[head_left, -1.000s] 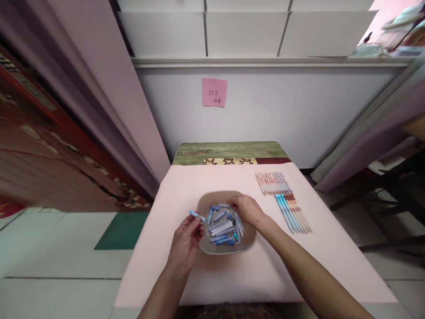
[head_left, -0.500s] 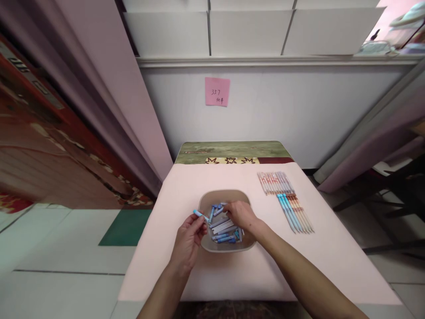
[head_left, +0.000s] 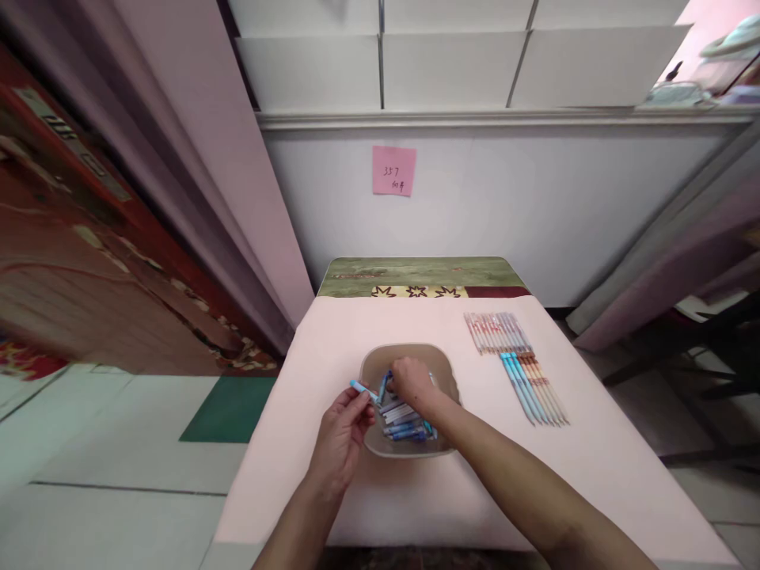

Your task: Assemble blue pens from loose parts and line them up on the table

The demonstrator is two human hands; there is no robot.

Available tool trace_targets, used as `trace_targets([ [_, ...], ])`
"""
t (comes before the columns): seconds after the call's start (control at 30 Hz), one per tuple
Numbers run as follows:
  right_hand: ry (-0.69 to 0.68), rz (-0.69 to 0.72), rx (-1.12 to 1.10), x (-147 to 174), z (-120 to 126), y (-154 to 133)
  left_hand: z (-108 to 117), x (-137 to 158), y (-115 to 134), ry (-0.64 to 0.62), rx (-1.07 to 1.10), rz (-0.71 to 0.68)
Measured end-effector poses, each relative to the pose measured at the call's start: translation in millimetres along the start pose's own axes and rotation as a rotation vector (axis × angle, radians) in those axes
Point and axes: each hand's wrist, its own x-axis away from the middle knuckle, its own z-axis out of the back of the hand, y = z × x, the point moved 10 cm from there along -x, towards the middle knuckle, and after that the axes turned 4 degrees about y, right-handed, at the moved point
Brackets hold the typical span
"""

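Note:
My left hand (head_left: pixel 343 431) pinches a light blue pen piece (head_left: pixel 359 387) between thumb and fingertips at the left rim of a beige plastic bin (head_left: pixel 409 346). Inside the bin lie loose pen parts: blue pieces (head_left: pixel 405 432) and white-grey tubes (head_left: pixel 399 413). My right hand (head_left: pixel 412 381) reaches into the bin from the right, its fingers curled down among the blue parts near the back. Its fingertips are hidden, so what they hold cannot be made out.
To the right on the pink cloth (head_left: pixel 285 475), assembled blue pens (head_left: pixel 522 388) and brown-and-cream pens (head_left: pixel 543 388) lie in a row. Behind them are several clear-bodied pens (head_left: pixel 497 332). A pink note (head_left: pixel 394 171) is stuck on the wall beyond the table.
My right hand has moved slightly left and deeper into the bin, its fingertips now out of sight. My left hand still holds the blue pen piece. The view has shifted slightly.

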Motion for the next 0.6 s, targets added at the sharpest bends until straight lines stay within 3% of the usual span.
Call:
trace_targets([
  [0.17, 0.015, -0.01, -0.04, 2, 2, -4, -1, -1, 0, 0.003, -0.005, 0.005],
  [0.33, 0.094, -0.028, -0.126, 12, 27, -2, -2, 4, -3, 0.005, 0.041, 0.057],
  [0.5, 0.207, -0.021, -0.29, 63, 64, 17, -18, 15, -20, -0.044, 0.223, 0.257],
  [0.53, 0.222, 0.007, -0.38, 78, 70, 18, -23, 17, -24, -0.05, 0.256, 0.302],
  [0.6, 0.257, 0.044, -0.844, 106, 79, 22, -31, 19, -32, -0.066, 0.291, 0.362],
])
